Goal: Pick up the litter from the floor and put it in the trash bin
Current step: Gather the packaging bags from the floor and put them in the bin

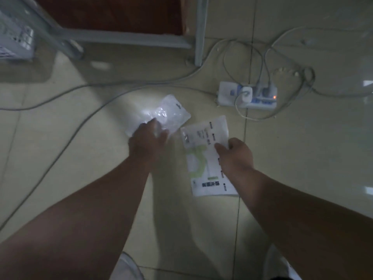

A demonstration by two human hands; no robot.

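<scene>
Fingers (220, 147) of the right hand (236, 156) pinch one printed packet (203, 158); left hand (148, 140) grips one clear bag (161, 114) (two pieces).

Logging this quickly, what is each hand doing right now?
Left hand: grips the clear plastic bag.
Right hand: pinches the printed white packet.

Bare floor (302, 158) is open right of and near side of the printed packet (207, 158), and left of the clear bag (161, 114). Far side is blocked: power strip (248, 96) with plugs and looping cables (282, 47) sits just beyond the packet, metal frame legs (199, 31) behind. One grey cable (66, 138) runs diagonally across the left floor.
</scene>
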